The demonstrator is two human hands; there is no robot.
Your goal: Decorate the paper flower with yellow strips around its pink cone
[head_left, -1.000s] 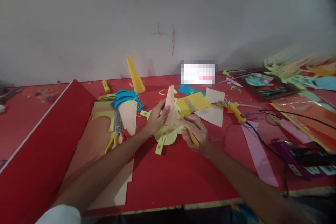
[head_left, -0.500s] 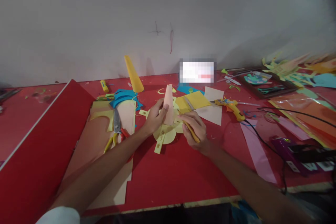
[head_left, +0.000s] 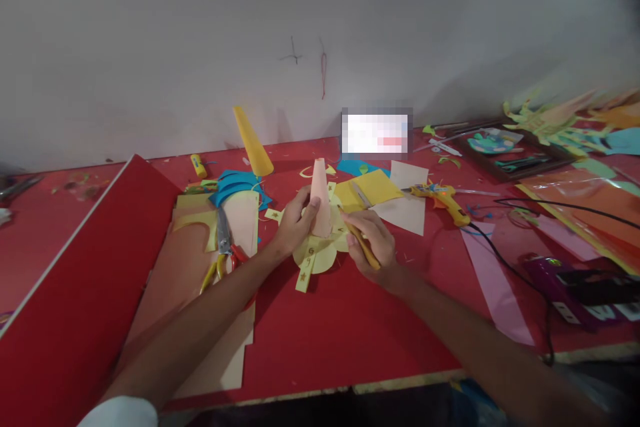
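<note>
A pale pink paper cone (head_left: pixel 321 203) stands upright on a yellow flower-shaped paper cutout (head_left: pixel 320 259). My left hand (head_left: pixel 296 221) is closed around the cone's left side, thumb in front. From the cutout stick out paper strips, one (head_left: pixel 305 273) marked with letters and a star. My right hand (head_left: pixel 373 243) grips a yellow pencil (head_left: pixel 365 247) slantwise, its upper end pointing toward the cone. Just behind that hand lies a yellow paper sheet (head_left: pixel 377 188) with a small blade-like tool (head_left: pixel 361 195) on it.
Scissors (head_left: pixel 223 233) lie on beige card sheets (head_left: pixel 200 353) at left, beside a tilted red board (head_left: pixel 75 267). A yellow cone (head_left: pixel 253 143) stands behind. At right are a corded yellow glue gun (head_left: pixel 443 201), pink strips (head_left: pixel 500 287) and a purple case (head_left: pixel 570 290).
The view has shifted slightly. Both hands keep their holds on the cone and the pencil, with hardly any movement.
</note>
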